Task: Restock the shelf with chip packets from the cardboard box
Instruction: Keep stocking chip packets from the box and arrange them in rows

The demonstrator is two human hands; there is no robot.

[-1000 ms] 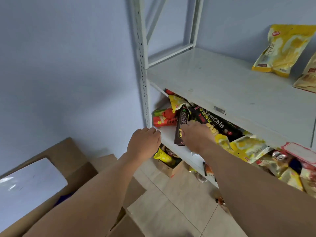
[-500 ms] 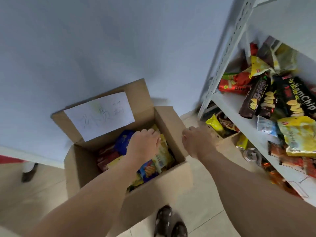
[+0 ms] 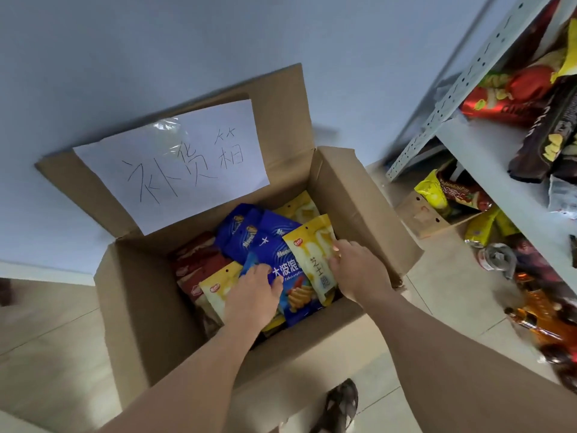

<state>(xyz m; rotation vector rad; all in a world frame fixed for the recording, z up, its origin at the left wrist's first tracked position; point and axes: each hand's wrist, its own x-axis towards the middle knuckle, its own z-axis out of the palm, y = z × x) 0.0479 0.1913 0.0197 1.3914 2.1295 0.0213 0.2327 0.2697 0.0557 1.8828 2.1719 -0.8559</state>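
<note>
Many packets wait in the brown cardboard box (image 3: 359, 198); left hand (image 3: 254, 295) grips a blue packet (image 3: 281, 260), right hand (image 3: 359, 271) a yellow packet (image 3: 315, 254)

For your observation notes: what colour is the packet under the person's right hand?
Yellow, fading to white, clearest in the head view: the yellow packet at the right hand.

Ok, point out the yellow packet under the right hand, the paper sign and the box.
yellow packet (image 3: 315, 245), head view, upper front face.
paper sign (image 3: 175, 164), head view, middle of the sheet.
cardboard box (image 3: 352, 195), head view, inner right wall.
</note>
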